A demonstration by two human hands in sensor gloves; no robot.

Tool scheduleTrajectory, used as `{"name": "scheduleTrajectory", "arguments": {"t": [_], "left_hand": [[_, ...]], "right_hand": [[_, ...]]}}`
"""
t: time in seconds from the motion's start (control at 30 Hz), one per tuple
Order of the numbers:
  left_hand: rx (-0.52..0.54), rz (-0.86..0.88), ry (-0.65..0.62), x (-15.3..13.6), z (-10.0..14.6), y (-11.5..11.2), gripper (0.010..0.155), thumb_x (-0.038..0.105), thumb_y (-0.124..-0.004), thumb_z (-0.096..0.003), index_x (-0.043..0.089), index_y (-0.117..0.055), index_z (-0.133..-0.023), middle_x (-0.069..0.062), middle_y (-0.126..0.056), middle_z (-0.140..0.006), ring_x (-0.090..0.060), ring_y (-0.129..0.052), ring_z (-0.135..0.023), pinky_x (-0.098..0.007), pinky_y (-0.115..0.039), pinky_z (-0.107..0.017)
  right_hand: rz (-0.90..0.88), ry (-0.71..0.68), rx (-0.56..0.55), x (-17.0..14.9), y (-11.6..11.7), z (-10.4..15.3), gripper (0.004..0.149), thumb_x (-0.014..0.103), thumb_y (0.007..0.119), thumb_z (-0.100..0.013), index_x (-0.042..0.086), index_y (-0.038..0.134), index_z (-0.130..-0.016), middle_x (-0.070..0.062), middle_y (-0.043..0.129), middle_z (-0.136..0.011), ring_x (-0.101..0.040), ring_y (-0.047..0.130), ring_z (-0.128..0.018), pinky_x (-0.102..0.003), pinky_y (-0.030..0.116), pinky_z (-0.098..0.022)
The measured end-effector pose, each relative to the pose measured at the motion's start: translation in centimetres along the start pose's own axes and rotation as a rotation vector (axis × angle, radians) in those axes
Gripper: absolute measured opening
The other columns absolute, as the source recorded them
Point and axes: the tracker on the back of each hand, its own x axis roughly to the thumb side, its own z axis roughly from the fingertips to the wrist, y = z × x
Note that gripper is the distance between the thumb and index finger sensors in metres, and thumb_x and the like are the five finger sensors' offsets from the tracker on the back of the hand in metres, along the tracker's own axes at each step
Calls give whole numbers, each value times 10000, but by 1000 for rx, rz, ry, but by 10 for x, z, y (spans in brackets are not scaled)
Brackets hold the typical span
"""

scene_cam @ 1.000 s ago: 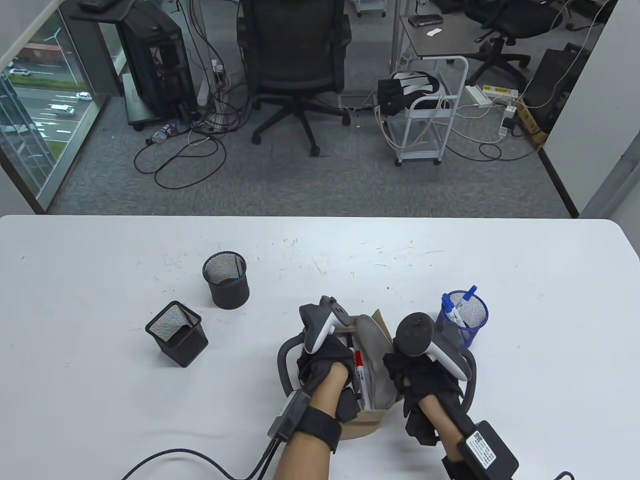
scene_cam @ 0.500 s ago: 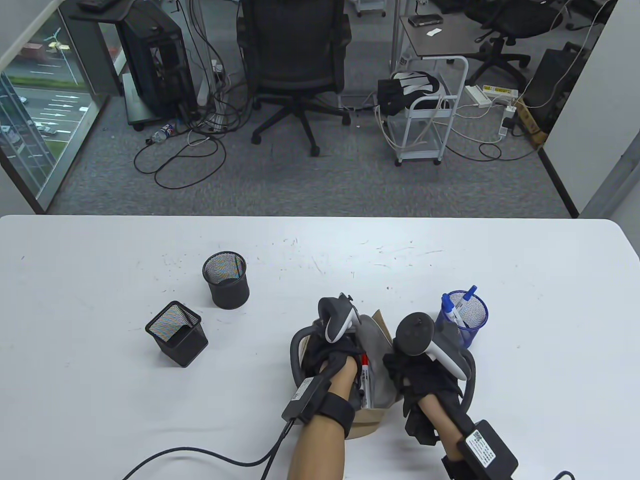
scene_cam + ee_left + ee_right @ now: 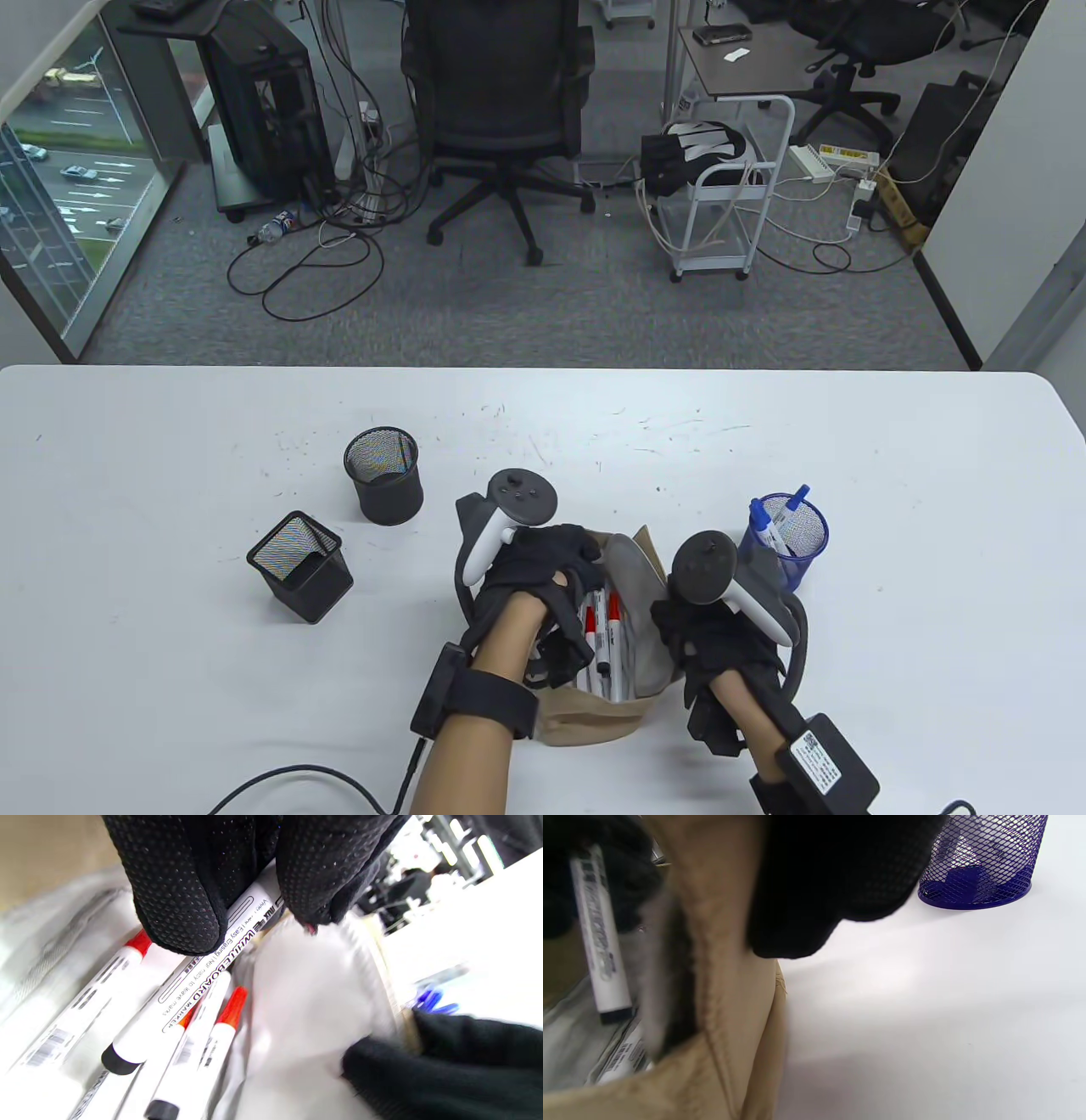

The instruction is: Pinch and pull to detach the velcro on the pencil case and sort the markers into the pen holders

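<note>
Inside the open case, left fingers pinched a marker. Right hand gripped the case's right edge; bare tabletop lay beyond.

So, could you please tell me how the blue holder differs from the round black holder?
The blue holder is blue mesh; the round black holder is black mesh. The blue holder already has blue-capped markers sticking out; no markers show in the black one. The blue one stands right of the pencil case, the black one to its left, farther back. Both are round, upright mesh cups.
</note>
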Motion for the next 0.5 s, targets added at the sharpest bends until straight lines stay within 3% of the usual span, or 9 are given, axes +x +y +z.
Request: {"name": "scheduleTrajectory", "arguments": {"t": [0.1, 0.23, 0.33, 0.5], "left_hand": [[129, 7, 13, -1, 18, 35, 546, 409, -857, -491, 167, -819, -979, -110, -1013, -886, -357, -1071, -695, -373, -993, -375], [356, -187, 76, -2, 45, 90, 536, 512, -851, -458, 203, -898, -894, -55, -1104, -753, -242, -1160, -523, -329, -994, -299], [482, -178, 105, -14, 64, 125, 527, 507, -865, -451, 199, -913, -875, -61, -1114, -729, -217, -1168, -443, -320, -992, -272], [665, -160, 233, -55, 93, 172, 534, 453, -887, -466, 167, -881, -917, -103, -1078, -790, -244, -1157, -555, -322, -1015, -323]], "right_hand": [[2, 0, -2, 0, 0, 0, 520, 300, 888, -474, -27, 823, -874, -156, 1059, -624, -174, 1088, -233, -294, 904, -159], [0, -2, 0, 0, 0, 0, 520, 300, 889, -474, -26, 824, -873, -153, 1059, -626, -174, 1088, -233, -294, 904, -160], [2, 0, -1, 0, 0, 0, 520, 301, 888, -474, -26, 823, -874, -154, 1059, -624, -174, 1088, -235, -294, 904, -161], [-3, -2, 1, 0, 0, 0, 519, 300, 887, -476, -26, 822, -875, -154, 1059, -626, -174, 1087, -236, -295, 903, -162]]}}
